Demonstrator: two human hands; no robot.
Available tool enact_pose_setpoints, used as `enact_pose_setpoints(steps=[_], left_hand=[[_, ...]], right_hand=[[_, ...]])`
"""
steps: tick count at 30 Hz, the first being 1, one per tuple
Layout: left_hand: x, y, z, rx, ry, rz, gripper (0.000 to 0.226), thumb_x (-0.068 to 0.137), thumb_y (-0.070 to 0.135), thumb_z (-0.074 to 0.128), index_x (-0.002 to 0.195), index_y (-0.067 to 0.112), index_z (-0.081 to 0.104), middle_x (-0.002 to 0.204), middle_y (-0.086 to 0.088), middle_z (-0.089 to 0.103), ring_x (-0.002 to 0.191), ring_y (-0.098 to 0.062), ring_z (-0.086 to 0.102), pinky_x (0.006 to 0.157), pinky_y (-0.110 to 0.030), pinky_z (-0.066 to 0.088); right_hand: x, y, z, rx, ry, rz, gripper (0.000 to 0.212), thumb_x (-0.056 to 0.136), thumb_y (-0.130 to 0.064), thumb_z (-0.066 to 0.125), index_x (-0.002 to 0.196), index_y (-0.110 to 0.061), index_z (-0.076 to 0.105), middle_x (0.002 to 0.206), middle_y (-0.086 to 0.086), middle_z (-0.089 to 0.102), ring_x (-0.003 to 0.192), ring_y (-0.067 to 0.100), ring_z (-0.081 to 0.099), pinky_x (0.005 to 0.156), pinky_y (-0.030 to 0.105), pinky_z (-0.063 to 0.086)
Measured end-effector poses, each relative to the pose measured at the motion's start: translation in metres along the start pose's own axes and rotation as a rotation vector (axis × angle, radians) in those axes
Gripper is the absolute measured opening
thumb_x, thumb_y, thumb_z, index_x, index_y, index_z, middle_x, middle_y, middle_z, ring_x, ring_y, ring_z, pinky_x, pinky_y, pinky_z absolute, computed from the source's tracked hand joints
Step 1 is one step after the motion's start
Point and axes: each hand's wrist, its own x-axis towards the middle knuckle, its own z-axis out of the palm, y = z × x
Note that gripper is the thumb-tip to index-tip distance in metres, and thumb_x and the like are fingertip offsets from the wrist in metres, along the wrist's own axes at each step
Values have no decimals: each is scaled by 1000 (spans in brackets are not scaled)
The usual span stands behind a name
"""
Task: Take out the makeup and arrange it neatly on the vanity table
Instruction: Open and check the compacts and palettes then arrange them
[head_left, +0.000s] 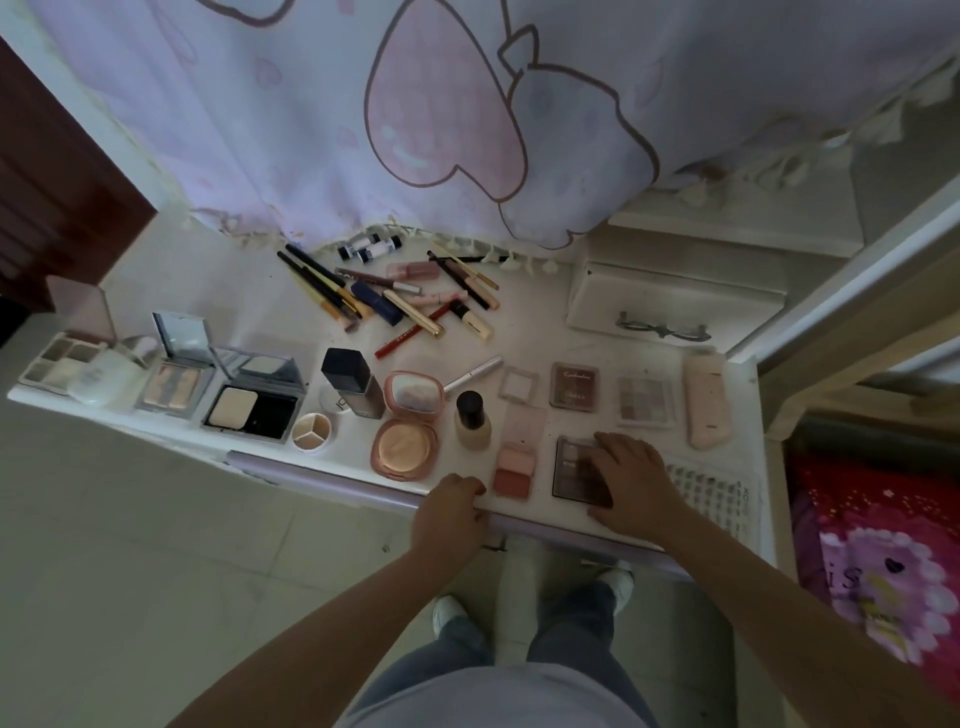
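Makeup is laid across the white vanity table (524, 322); most compacts sit in a rough row, pencils in a loose heap further back. Landmark: the dark rectangular eyeshadow palette (574, 470), near the table's front edge.

Your right hand (631, 480) lies on that palette, fingers flat and spread over its right half, thumb down at the table's front edge; pressing, not pinching. Your left hand (457, 499) is left of the palette, fingers curled over the lilac front rim (322, 480), bracing.

Just left of the palette: pink two-pan blush compact (514, 462), lid open. Further left: pale glass foundation bottle with black cap (471, 420), then round peach powder compact (408, 423), open. Behind the palette: small brown eyeshadow case (574, 385) and clear pale palette (644, 397).

Step in hand, as judged: squaring the palette into the row. Slide it flat, keep the pressure even so it does not pivot, align its long edge parallel with the blush compact without nudging it. Keep your left hand braced.

Heap of pencils and tubes (410, 301), well behind the palette, remains unsorted.
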Motion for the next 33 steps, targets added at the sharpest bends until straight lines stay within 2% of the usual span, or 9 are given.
enact_pose_setpoints(steps=[4,6,8,12,16,19,23,28,33], left_hand=[[-3,11,-6,-38,-7,100,37,83,16,56,121,13,54,119,-4,52,107,-19,53,87,-23,42],[-2,24,-13,-93,-40,143,42,82,21,61,122,14,52,118,-4,52,108,-19,53,86,-22,42],[1,39,-24,-192,-85,143,58,78,26,68,130,14,45,124,-3,50,114,-19,50,93,-26,44],[6,64,-65,-500,-241,200,90,69,17,79,142,15,26,139,1,36,125,-11,40,99,-31,45],[8,86,-112,-715,-349,347,73,70,-7,72,126,27,38,115,18,49,98,19,53,80,-7,47],[12,98,-140,-785,-341,374,73,70,-13,68,131,14,37,110,15,55,92,13,59,78,-11,51],[15,111,-164,-809,-262,434,71,72,-14,66,134,6,38,108,7,58,90,4,61,74,-12,52],[11,111,-178,-886,-185,467,58,72,-14,64,119,18,49,94,18,67,83,6,66,68,-11,51],[4,104,-185,-931,-157,477,52,72,-21,59,101,22,55,83,20,71,80,6,67,64,-9,50]], right_hand=[[4,-4,-5,77,97,-36,69,70,-43,65,130,-19,43,137,3,40,128,19,37,111,37,16],[0,-10,-17,286,159,-57,60,65,-37,72,117,-15,52,117,4,53,111,23,50,96,28,33],[-11,-16,-35,502,197,-58,55,63,-28,77,111,-12,54,107,4,54,99,19,51,82,22,35],[-38,-22,-79,627,205,-151,57,67,-28,79,117,-19,52,114,-2,52,103,12,47,88,18,34],[-55,-28,-126,620,279,-194,50,71,-27,77,116,-20,56,115,-7,52,107,9,46,94,20,35],[-64,-35,-153,710,419,-234,47,71,-18,78,112,-27,57,109,-11,52,106,9,49,95,20,36],[-66,-42,-176,753,588,-276,49,66,-6,80,109,-22,61,102,-5,57,95,3,55,87,-1,34],[-68,-51,-199,844,594,-289,49,68,-8,79,92,-46,59,95,-19,60,86,-3,58,81,7,42],[-64,-59,-205,871,546,-304,42,64,-20,78,101,-35,64,93,-22,61,87,-12,58,80,5,42]])
